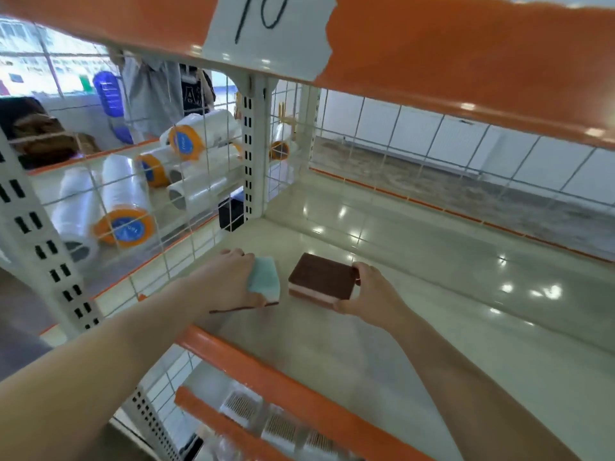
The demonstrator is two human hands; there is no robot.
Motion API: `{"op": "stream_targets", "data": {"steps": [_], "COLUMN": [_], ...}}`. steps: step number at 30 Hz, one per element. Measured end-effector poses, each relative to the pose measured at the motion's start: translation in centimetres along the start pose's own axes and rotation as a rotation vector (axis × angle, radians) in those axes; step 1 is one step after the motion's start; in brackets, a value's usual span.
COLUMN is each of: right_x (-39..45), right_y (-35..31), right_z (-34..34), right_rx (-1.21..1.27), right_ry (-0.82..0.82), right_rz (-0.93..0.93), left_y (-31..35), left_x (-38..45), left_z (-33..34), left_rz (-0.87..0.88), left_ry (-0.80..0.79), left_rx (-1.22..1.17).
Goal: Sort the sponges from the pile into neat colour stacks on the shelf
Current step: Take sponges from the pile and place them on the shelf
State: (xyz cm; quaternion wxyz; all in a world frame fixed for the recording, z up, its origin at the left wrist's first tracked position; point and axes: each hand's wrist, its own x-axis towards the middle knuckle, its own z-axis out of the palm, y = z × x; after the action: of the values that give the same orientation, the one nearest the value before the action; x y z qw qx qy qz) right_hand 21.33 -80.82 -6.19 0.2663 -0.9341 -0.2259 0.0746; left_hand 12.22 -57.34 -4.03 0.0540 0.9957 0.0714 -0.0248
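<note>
Glossy cream shelf (416,261) with an orange front lip fills the view, fenced at the back and left side by white wire mesh; above it a paper label (269,24) on the orange edge of the next shelf up reads 10. Beyond the mesh on the left lie rolls of clear film (123,197) with orange and blue end labels.

2 sponges sit on the shelf near its left end, close together but apart. The left hand (229,277) holds the pale green sponge (266,279), fingers curled over its near edge, the sponge resting on the shelf. The right hand (369,291) pinches the brown sponge (322,281) by its right side, thumb at the near corner and fingers at the far one; that sponge shows a brown scouring top over pink and orange layers and lies flat.

This looks like the very start of the stacking: each colour gets its first piece, and no pile is in view. Next, both hands would need to let go cleanly, leaving each sponge square to the shelf edge with room between them, so later pieces can be stacked flush on top.
</note>
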Motion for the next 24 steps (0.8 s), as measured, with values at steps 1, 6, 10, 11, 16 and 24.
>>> {"op": "stream_targets", "data": {"steps": [1, 6, 10, 11, 16, 24], "right_x": [0.1, -0.1, -0.7, -0.8, -1.8, -2.8], "right_y": [-0.3, -1.6, -2.1, -2.1, -2.0, -2.9], "right_z": [0.3, 1.5, 2.0, 2.1, 2.1, 1.4], "right_rx": [0.003, -0.003, 0.012, 0.010, 0.026, 0.021], "right_ry": [0.004, 0.041, 0.044, 0.046, 0.058, 0.142], "right_rz": [0.018, 0.110, 0.177, 0.193, 0.284, 0.256], "left_y": [-0.5, -2.3, -2.8, -2.9, -2.9, -3.1], "left_x": [0.4, 1.8, 2.6, 2.8, 3.3, 3.3], "left_z": [0.0, 0.3, 0.2, 0.2, 0.1, 0.7], "left_rz": [0.018, 0.124, 0.215, 0.234, 0.332, 0.398], "left_ry": [-0.004, -0.026, -0.019, -0.023, -0.050, -0.014], "left_rx": [-0.009, -0.080, -0.042, -0.035, -0.066, -0.112]}}
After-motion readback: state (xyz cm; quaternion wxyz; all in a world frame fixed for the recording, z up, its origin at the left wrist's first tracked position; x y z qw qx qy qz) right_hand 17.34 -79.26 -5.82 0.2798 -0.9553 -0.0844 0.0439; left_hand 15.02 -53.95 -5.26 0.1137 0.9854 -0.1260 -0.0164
